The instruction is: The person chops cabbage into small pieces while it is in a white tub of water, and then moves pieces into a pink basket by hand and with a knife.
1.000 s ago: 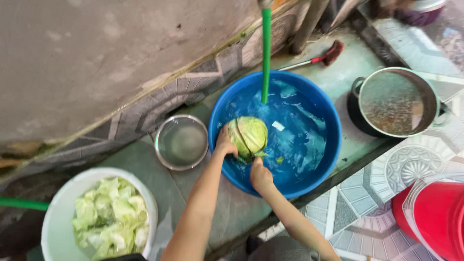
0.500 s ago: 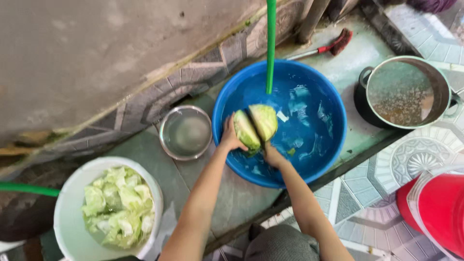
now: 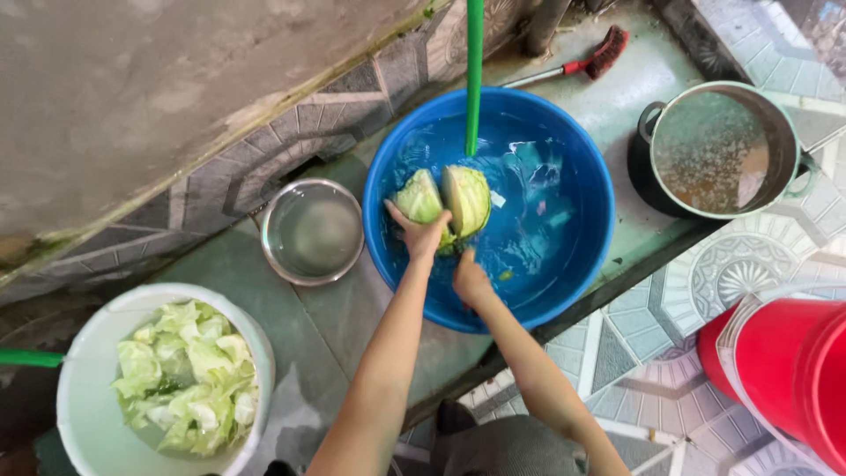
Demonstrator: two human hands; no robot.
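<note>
The cabbage is over the blue basin, at the centre of the view, and it is already split into two halves that lean apart. The left hand is closed on the left half. The right hand is closed at the base of the cabbage, but I cannot tell what it grips. At 8 o'clock the white bucket already holds many cut cabbage leaves. I judge the splitting is done, and the halves are not yet cut into pieces.
</note>
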